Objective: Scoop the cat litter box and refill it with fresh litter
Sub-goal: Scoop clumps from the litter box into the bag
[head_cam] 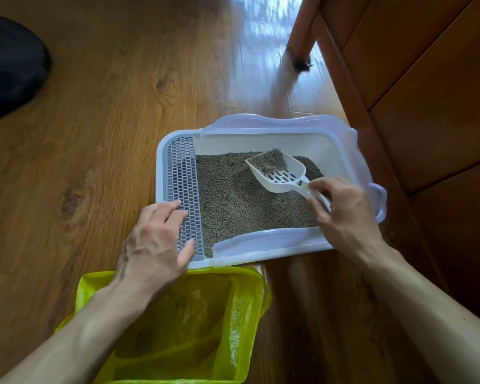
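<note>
- The litter box (pixel 344 151) sits on the wooden floor (pixel 108 120), its long axis running left to right just ahead of both hands.
- The right hand (pixel 344 212) grasps the handle of the white scoop (pixel 277 173), which is raised over the grey litter (pixel 233 200) with a clump in its bowl.
- The left hand (pixel 155 245) lies flat with straight fingers on the grate (pixel 182 176), steadying the box.
- The yellow bag (pixel 233 314) lies open just behind the box, nearer the left hand; the loaded scoop would likely travel back and leftward to it.
</note>
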`<state>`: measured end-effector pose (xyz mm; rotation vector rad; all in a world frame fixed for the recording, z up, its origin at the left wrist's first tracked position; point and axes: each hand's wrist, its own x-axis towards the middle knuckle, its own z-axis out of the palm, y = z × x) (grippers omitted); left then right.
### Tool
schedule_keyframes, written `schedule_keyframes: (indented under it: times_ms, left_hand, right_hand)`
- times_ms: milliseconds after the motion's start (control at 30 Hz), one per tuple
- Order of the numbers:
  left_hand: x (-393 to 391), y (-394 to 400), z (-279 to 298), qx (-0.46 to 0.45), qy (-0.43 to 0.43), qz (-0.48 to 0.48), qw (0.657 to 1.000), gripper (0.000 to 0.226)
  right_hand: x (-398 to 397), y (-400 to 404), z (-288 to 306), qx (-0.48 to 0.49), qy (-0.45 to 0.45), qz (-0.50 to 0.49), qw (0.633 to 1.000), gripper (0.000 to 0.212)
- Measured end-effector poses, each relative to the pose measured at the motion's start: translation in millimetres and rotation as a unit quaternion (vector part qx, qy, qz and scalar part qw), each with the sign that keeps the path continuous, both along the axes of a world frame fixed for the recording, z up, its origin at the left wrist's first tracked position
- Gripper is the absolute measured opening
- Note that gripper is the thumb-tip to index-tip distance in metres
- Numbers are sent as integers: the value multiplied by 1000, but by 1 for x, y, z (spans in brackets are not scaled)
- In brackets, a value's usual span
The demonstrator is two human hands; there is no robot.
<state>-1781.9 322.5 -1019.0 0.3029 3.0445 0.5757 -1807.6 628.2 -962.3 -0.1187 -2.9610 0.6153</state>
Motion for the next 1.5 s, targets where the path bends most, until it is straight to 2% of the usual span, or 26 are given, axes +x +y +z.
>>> schedule_keyframes:
  times_ms: [600,1233,1500]
  left_hand:
    - [3,2,0,-5,-12,7,1000,54]
    - [5,6,-1,-9,-16,13,1000,55]
    - [6,6,-3,-10,-9,13,1000,56]
  right_hand:
    - [11,17,7,-9,-10,4,1000,16]
    - [16,22,13,42,-31,27,998,14]
    - [20,13,22,19,-17,42,999,15]
